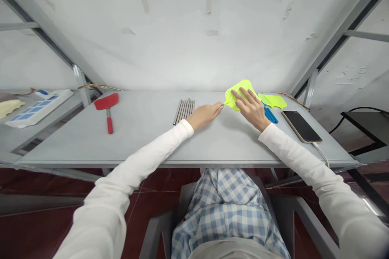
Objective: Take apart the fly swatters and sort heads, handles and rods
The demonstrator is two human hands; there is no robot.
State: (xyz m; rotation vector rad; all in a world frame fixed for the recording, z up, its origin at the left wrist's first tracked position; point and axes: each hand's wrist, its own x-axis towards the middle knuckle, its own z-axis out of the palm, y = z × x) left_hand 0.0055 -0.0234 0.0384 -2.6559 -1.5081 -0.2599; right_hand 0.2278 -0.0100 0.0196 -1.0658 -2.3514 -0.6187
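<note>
A yellow-green fly swatter head point(246, 85) with a perforated face is between my hands, over the right half of the table. My left hand point(205, 114) is closed around a thin metal rod, whose end meets the narrow neck of the swatter head. Across the perforated face lie the spread fingers of my right hand point(249, 107), gripping the head; its thumb is hidden. Several metal rods point(184, 109) lie side by side just left of my left hand. Beyond my right hand are more yellow-green swatter heads point(276, 101) and blue handles point(271, 115), partly covered.
A red fly swatter point(109, 109) with a red handle lies on the grey table point(146, 137) at the left. A smartphone point(301, 126) with a white cable lies at the right. A white power strip point(39, 108) sits on the neighbouring surface. The wall rises behind the table.
</note>
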